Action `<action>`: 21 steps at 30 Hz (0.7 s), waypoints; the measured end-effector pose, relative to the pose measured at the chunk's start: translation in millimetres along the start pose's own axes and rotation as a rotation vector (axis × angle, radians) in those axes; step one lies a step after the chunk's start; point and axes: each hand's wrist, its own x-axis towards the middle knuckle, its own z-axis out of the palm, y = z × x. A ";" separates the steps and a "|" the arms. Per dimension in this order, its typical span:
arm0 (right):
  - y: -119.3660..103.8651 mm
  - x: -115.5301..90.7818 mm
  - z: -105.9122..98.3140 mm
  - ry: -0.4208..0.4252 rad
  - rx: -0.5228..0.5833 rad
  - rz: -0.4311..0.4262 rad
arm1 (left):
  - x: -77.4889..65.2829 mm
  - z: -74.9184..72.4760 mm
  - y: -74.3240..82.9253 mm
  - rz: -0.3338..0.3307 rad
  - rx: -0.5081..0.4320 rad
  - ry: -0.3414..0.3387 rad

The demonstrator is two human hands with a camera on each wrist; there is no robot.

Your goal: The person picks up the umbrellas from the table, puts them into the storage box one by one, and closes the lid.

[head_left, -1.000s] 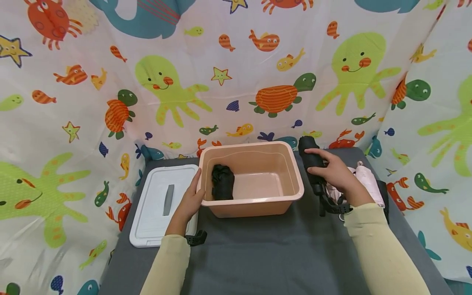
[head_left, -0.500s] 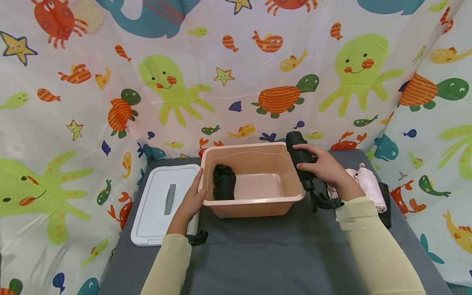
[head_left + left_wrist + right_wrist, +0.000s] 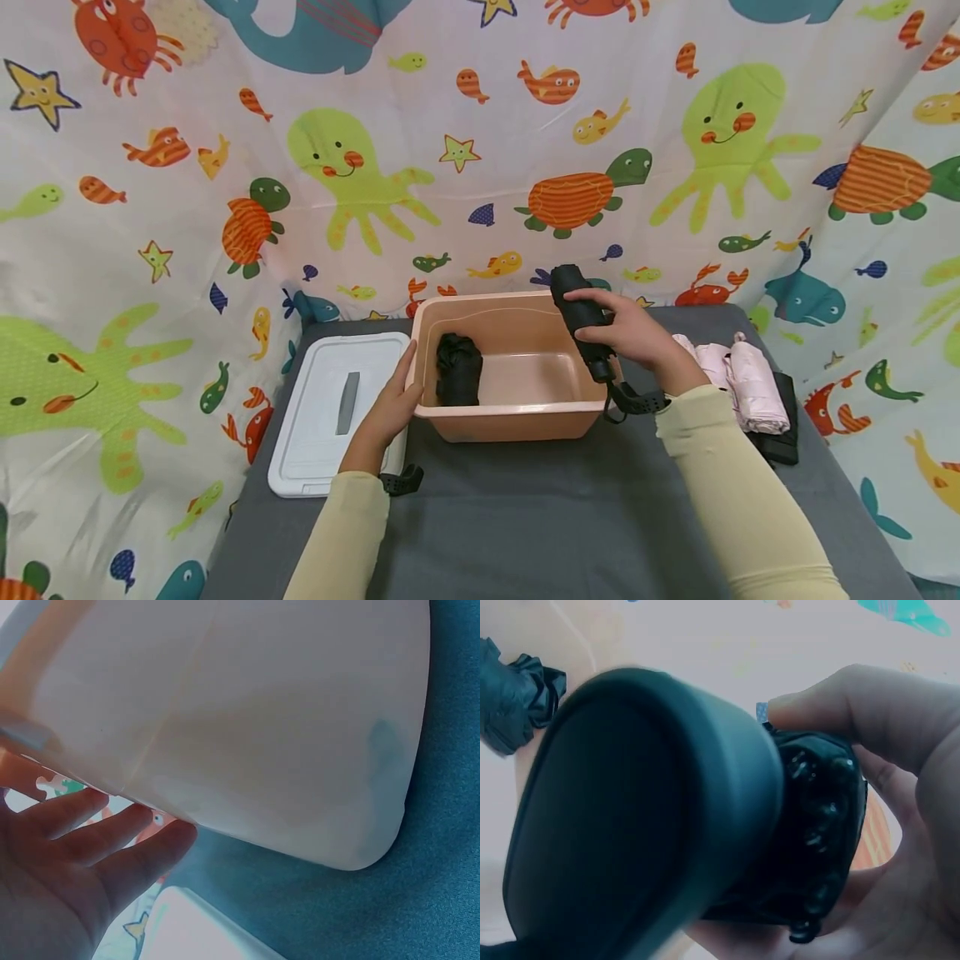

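Sea-creature-printed curtain [image 3: 405,100] backs a table under grey cloth [image 3: 525,508]. At the centre of the work I see the right hand [image 3: 630,333], thumb and fingers curled around a compact folded black umbrella [image 3: 581,313], which it holds tilted over the right end of a peach plastic basin [image 3: 517,427], handle end nearest the wearer. Whether the umbrella touches the rim, I cannot tell. Opposite, I note the left hand [image 3: 390,407], its fingers nearly straight against the basin's left side. Inside the basin, toward the left, stands a gathered black fabric bundle [image 3: 458,371]. Farther left lies a white lid [image 3: 311,425] with a grey handle [image 3: 347,403]; to the right, rolled pink bundles [image 3: 753,387] adjoin a folded black item [image 3: 784,421].
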 end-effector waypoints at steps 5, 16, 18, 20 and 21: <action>-6.3 6.4 5.9 -0.038 0.011 0.009 | -0.4 0.4 0.8 0.000 -0.018 -0.001; -11.3 22.3 21.0 -0.087 -0.049 -0.006 | -10.8 -4.0 21.7 -0.032 -0.032 -0.035; -11.9 25.7 24.1 -0.091 -0.056 -0.007 | -12.2 -4.2 23.1 -0.036 -0.027 -0.033; -13.1 28.4 26.9 -0.102 -0.059 -0.009 | -12.0 -3.8 20.7 -0.032 -0.027 -0.027; -13.6 29.9 28.3 -0.107 -0.065 -0.010 | -11.4 -3.4 18.4 -0.028 -0.025 -0.022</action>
